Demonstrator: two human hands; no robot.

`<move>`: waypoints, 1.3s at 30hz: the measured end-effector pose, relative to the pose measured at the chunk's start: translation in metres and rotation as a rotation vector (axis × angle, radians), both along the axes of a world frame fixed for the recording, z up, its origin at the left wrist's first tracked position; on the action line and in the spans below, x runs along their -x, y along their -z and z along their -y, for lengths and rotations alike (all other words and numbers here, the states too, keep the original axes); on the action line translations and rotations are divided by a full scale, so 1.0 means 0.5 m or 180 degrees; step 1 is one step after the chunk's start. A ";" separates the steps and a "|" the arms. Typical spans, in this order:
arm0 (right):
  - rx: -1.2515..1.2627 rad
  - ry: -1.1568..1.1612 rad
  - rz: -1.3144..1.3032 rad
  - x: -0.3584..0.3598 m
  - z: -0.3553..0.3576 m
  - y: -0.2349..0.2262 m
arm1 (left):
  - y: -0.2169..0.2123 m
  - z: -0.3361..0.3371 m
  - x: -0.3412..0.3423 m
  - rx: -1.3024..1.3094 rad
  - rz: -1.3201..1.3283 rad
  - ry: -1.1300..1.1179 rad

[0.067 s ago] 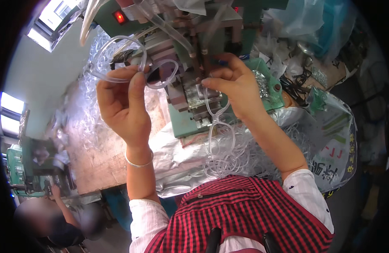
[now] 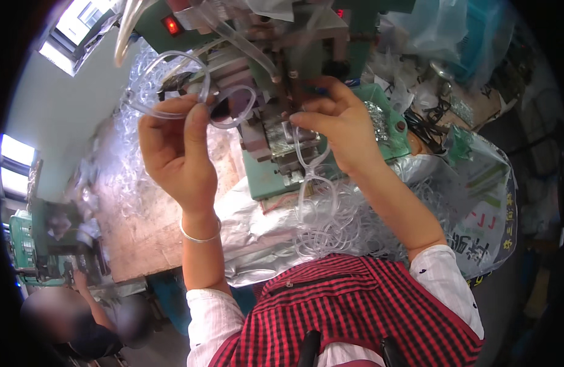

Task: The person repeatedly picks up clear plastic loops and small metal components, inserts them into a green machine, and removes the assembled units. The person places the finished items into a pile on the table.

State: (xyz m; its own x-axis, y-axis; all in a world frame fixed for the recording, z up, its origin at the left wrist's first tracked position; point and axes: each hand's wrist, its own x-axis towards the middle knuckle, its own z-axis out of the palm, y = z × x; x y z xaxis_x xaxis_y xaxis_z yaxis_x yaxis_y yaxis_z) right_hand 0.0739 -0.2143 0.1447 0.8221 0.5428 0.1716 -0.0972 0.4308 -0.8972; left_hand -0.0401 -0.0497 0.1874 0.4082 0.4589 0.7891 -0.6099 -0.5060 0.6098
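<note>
Clear plastic tubing is what both hands work with. At far left a second person sits low by another green machine, blurred and cut by the rim, so what they do cannot be told. The wooden counter is heaped with loose clear coils, too tangled to count.

The left hand, with a silver bangle on its wrist, is closed on a tube loop; thumb and fingers pinch it near the top, seemingly to keep the curl lifted off the heap and level with the machine. Exactly where this loop ends is lost against the clear clutter behind.

In the middle stands the green press, with a red lamp on its body and hoses running down to its head. Silver sheet lies under its front edge, probably to catch pieces.

The right hand is curled at the metal jig, fingertips pinching a second tube that hangs down in loops toward a pile on the lap; it seems held so the end sits in the jig. The contact point itself is hidden by the fingers.

At right, a printed bag and plastic wraps are blurred.
</note>
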 end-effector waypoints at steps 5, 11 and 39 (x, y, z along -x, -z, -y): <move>0.0297 -0.0003 0.0075 0.031 0.034 -0.022 | 0.020 0.029 0.036 0.0136 0.0085 0.0058; 0.1530 0.0886 0.2133 0.005 0.021 0.023 | 0.059 0.060 0.054 -0.0515 0.0170 -0.0222; 0.3146 0.1559 0.3043 -0.072 0.239 0.179 | 0.138 0.102 -0.013 -0.2525 0.0107 0.0015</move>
